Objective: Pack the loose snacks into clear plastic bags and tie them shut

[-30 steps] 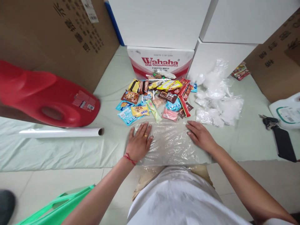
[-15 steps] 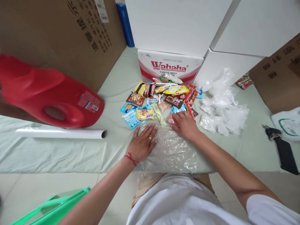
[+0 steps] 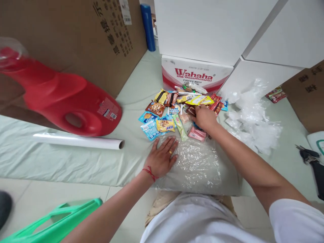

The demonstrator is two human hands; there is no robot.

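My left hand (image 3: pixel 162 157) lies flat with fingers spread on a clear plastic bag (image 3: pixel 197 165) at the table's front edge. It wears a ring and a red string bracelet. My right hand (image 3: pixel 206 118) reaches into a heap of wrapped snacks, its thumb and finger closed on a dark brown snack packet (image 3: pixel 191 111); the other fingertips are hidden. Around it lie a yellow packet (image 3: pixel 199 100), red packets (image 3: pixel 216 103) and a pink packet (image 3: pixel 197 134). A green stick packet (image 3: pixel 180 127) and a yellow cookie packet (image 3: pixel 165 125) are nearer my left hand.
A Wahaha carton (image 3: pixel 192 72) stands behind the heap, beneath a white box (image 3: pixel 207 30). Crumpled clear bags (image 3: pixel 258 118) are piled on the right, near black-handled pliers (image 3: pixel 315 168). A red jug (image 3: pixel 83 104) and a white roll (image 3: pixel 81 140) occupy the left.
My right hand has moved forward, deeper into the snack heap, uncovering the pink packet. My left hand stays flat on the bag. The view has shifted left.
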